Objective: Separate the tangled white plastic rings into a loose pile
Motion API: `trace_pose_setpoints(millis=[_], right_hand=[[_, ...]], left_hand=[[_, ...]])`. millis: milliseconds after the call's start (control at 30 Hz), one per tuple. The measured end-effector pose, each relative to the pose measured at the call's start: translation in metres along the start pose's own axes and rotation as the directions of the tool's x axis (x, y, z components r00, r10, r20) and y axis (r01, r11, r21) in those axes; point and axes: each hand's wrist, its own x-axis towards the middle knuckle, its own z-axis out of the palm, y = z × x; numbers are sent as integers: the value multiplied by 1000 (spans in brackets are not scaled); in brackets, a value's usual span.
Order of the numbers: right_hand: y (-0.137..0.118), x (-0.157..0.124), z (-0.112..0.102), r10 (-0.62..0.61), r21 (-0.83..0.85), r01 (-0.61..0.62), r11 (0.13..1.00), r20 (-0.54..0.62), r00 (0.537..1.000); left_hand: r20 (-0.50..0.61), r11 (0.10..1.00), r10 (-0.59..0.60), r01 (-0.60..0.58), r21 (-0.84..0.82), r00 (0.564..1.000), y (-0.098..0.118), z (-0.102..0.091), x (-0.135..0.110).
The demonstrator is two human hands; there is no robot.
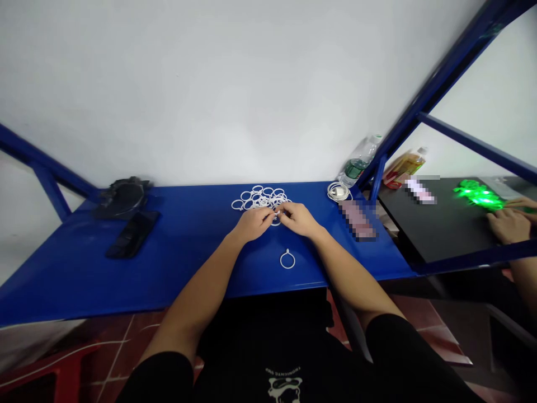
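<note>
My left hand (pixel 253 223) and my right hand (pixel 299 218) meet at the near edge of a pile of white rings (pixel 257 197). Fingertips of both pinch one white ring (pixel 276 224), whose loop shows just below them. The small part between the fingertips is mostly hidden. A single loose ring (pixel 287 261), with a little eyelet at its top, lies closer to me on the blue table (pixel 188 246). Each ring looks like a curtain ring.
A dark phone (pixel 133 234) and a black bundle (pixel 122 197) lie at left. At right are a coiled white cable (pixel 339 191), a water bottle (pixel 359 162) and a blurred-out phone (pixel 358 219). Beyond the blue frame (pixel 380 176), another person's hands (pixel 509 224) work by green lights (pixel 480 196).
</note>
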Motion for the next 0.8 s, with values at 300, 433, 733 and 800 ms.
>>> trace_pose_setpoints(millis=[300,433,733,800], right_hand=[[7,1,0,24,106,-21,994,-22,999],[6,2,-4,56,135,-54,989,-8,998],[2,-9,-33,132,26,-174,984,545,828],[-2,-10,-30,181,-82,-166,983,619,764]], left_hand=[[51,996,75,-77,44,996,5,5,-3],[-15,998,47,-46,41,999,4,-2,-2],[-304,956,-240,279,94,922,-32,-8,1],[-277,944,-275,313,103,920,-36,-5,2]])
